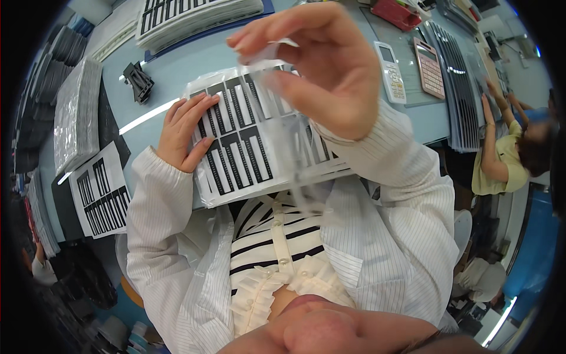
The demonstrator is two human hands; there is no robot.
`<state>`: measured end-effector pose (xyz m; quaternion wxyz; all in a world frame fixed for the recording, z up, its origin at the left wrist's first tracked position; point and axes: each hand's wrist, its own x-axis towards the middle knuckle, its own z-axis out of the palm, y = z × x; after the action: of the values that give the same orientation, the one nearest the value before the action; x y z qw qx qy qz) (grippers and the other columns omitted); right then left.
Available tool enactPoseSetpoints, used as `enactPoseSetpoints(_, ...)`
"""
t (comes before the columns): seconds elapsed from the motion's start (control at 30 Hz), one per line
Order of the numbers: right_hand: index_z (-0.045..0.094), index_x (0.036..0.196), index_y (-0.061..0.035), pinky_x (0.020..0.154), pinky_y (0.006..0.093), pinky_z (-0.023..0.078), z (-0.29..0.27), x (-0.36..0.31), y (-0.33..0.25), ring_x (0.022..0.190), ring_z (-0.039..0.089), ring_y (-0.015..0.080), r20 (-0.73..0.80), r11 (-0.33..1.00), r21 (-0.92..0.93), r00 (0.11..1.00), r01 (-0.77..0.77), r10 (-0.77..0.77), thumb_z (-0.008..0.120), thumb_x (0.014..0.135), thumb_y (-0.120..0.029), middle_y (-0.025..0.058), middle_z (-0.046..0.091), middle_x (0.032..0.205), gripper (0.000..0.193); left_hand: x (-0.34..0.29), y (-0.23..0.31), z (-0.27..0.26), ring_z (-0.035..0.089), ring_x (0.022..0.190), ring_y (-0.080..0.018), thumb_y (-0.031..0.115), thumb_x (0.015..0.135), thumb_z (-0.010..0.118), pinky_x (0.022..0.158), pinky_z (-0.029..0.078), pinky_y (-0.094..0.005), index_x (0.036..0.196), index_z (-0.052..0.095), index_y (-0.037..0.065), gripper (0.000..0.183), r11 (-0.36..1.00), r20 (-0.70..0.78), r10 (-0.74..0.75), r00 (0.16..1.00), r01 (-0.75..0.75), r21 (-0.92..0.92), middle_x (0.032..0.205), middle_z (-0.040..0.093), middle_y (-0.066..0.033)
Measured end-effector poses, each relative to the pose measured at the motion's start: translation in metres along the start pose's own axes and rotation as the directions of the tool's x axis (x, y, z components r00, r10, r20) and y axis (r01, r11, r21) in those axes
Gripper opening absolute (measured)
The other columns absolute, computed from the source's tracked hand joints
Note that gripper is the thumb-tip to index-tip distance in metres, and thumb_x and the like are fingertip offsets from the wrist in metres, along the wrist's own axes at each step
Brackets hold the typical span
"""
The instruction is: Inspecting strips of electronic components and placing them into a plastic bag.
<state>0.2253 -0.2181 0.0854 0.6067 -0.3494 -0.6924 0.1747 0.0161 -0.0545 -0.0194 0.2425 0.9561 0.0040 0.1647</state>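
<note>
In front of me lies a stack of sheets (236, 159) printed with black blocks and white strips, with clear plastic about its edges. My left hand (187, 133) rests flat on the stack's left side, fingers spread. Above the far right part of the stack, my right hand (333, 76) is raised, thumb and fingers curled round a piece of clear plastic film (286, 141). The film trails down over the sheets toward the near edge and is smeared by motion. Part of the stack is hidden behind my right hand and sleeve.
Black binder clips (139, 82) sit at the far left. A plastic-wrapped stack (78, 115) and a printed sheet (100, 189) lie farther left. Another printed stack (200, 23) stands at the back. White (390, 74) and pink (429, 68) calculators lie right, near grey panels (453, 82) and a co-worker (501, 159).
</note>
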Motion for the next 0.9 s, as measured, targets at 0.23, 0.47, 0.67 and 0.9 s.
enactPoseSetpoints(0.23, 0.044, 0.103, -0.0008, 0.092, 0.0351, 0.045, 0.025, -0.019, 0.055, 0.101, 0.056, 0.0201, -0.223, 0.982, 0.091, 0.958, -0.165, 0.182, 0.052, 0.075, 0.01, 0.0128, 0.056, 0.1, 0.031, 0.002, 0.001, 0.002, 0.035, 0.126, -0.0248, 0.012, 0.074, 0.054, 0.107, 0.018, -0.0445, 0.13, 0.039, 0.008, 0.058, 0.999, 0.009, -0.033, 0.999, 0.033, -0.002, 0.13, 0.045, -0.0097)
enactPoseSetpoints(0.47, 0.043, 0.105, 0.0003, 0.093, 0.0367, 0.043, 0.032, -0.036, 0.068, 0.108, 0.052, 0.0244, -0.138, 0.958, 0.115, 0.951, -0.263, 0.278, 0.047, 0.076, 0.016, 0.0143, 0.054, 0.103, 0.033, 0.002, 0.001, 0.001, 0.035, 0.125, -0.0259, 0.013, 0.075, 0.055, 0.107, 0.018, -0.0449, 0.129, 0.04, 0.009, 0.057, 0.999, 0.013, -0.048, 0.999, 0.048, -0.016, 0.129, 0.045, -0.0114)
enactPoseSetpoints(0.67, 0.047, 0.1, 0.0002, 0.09, 0.0339, 0.045, 0.025, -0.046, 0.064, 0.102, 0.055, 0.0227, -0.136, 0.928, 0.062, 0.918, -0.368, 0.373, 0.05, 0.077, 0.013, 0.0134, 0.057, 0.099, 0.027, 0.005, 0.003, 0.0, 0.036, 0.125, -0.0258, 0.012, 0.075, 0.055, 0.106, 0.019, -0.045, 0.129, 0.039, 0.009, 0.057, 0.998, 0.015, -0.057, 0.998, 0.057, -0.007, 0.13, 0.045, -0.0103)
enactPoseSetpoints(0.9, 0.049, 0.093, 0.0009, 0.088, 0.0324, 0.045, -0.01, -0.084, 0.038, 0.095, 0.057, 0.0203, -0.182, 0.822, 0.011, 0.807, -0.57, 0.562, 0.052, 0.076, 0.009, 0.0124, 0.059, 0.093, 0.02, 0.006, 0.006, -0.009, 0.037, 0.125, -0.0258, 0.014, 0.072, 0.062, 0.106, 0.021, -0.0443, 0.129, 0.039, 0.008, 0.062, 0.996, 0.074, -0.065, 0.995, 0.061, 0.063, 0.13, 0.045, -0.0098)
